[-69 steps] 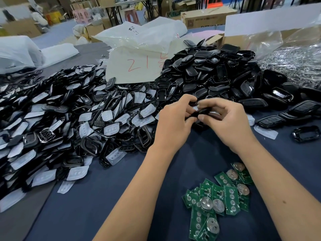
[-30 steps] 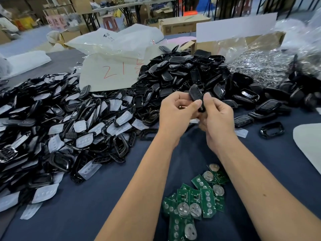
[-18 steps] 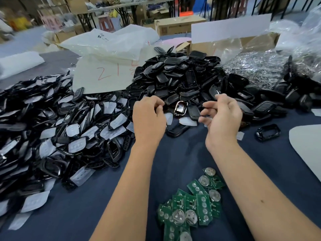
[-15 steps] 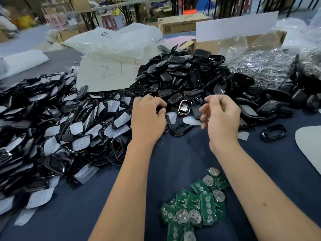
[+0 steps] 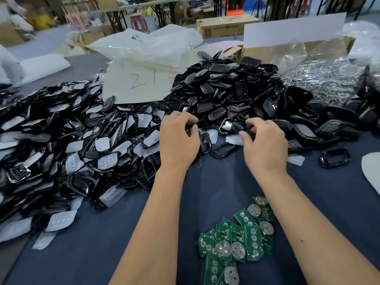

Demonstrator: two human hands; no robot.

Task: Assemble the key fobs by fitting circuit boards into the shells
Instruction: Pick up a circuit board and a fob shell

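Observation:
Both of my hands reach into the near edge of the black key fob shells. My left hand (image 5: 178, 138) curls its fingers and thumb around a black shell frame (image 5: 191, 126). My right hand (image 5: 265, 145) is blurred and pinches a dark shell piece (image 5: 241, 126) between finger and thumb. Green circuit boards (image 5: 236, 239) with round silver batteries lie in a small heap on the blue cloth between my forearms. An empty black frame (image 5: 223, 150) lies on the cloth between my hands.
A wide heap of shell frames with white rubber pads (image 5: 72, 145) fills the left. A taller mound of black shells (image 5: 226, 93) sits behind my hands. One loose shell (image 5: 334, 161) lies right. Paper marked in red (image 5: 139, 83), plastic bags (image 5: 148, 46) and silver metal parts (image 5: 324, 79) lie behind.
Both hands held one fob together, raised it, then let it go. They have since parted and dropped to the pile's edge, each closing on a new black piece.

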